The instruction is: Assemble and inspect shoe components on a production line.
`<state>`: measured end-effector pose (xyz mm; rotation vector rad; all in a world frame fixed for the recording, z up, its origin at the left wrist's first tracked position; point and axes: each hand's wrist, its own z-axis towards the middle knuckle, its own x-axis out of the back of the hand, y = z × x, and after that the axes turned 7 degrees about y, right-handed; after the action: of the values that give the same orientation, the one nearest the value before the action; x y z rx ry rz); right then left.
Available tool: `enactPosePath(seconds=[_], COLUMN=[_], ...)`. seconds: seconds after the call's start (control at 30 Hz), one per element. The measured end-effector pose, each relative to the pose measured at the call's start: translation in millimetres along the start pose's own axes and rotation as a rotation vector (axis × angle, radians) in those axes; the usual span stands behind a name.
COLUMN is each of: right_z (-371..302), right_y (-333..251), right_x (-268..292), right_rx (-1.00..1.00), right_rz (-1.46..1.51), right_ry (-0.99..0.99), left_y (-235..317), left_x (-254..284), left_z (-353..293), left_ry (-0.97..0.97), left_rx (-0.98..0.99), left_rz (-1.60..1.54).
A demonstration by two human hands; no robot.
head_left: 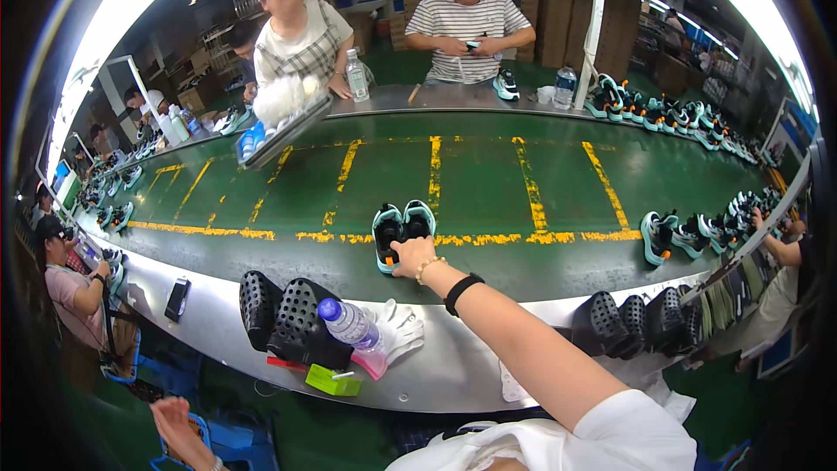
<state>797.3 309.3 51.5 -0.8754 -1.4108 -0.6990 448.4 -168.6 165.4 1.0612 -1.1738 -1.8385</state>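
Observation:
A pair of dark sneakers (385,240) with mint-green soles and orange accents stands on the green conveyor, near its close edge. My right hand (413,256), with a beaded bracelet and a black band on the wrist, reaches out and is closed on the heel end of the pair. My fingers partly cover the right-hand shoe. Low at the left, away from the bench, my left hand (177,427) is raised with its fingers stretched out and nothing in it.
Black perforated shoe forms (305,323), a purple-capped bottle (349,323), white gloves (401,331), a lime-green box (333,380) and a phone (177,299) lie on the metal ledge. Sneakers (689,235) line the right. Across the belt, a person holds a loaded tray (283,129) over it.

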Motion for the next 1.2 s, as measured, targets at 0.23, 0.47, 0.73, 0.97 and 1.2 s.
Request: enactPosePath(seconds=[0.23, 0.47, 0.73, 0.97, 1.2], right_z=[1.5, -22.0, -100.6, -150.8, -162.2], right_y=[42.5, 118.3, 202.4, 294.1, 346.9], right_x=[18.7, 68.9, 133.1, 161.6, 164.9], right_rx=[0.015, -0.001, -0.253, -0.387, -0.604], right_rz=[0.122, 0.487, 0.558, 0.454, 0.629], right_ry=[-0.022, -0.125, -0.124, -0.023, 0.093], left_y=[-15.5, -5.0, 3.3, 25.9, 18.2], left_x=[-11.5, -82.9, -137.9, -173.6, -224.5], left_z=[-44.0, -54.9, -71.7, -114.6, -160.3], left_ry=[0.292, 0.154, -0.007, -0.065, -0.149], left_rx=[0.069, -0.092, -0.173, -0.246, -0.211], left_rz=[-0.054, -0.045, -0.193, -0.154, -0.045])
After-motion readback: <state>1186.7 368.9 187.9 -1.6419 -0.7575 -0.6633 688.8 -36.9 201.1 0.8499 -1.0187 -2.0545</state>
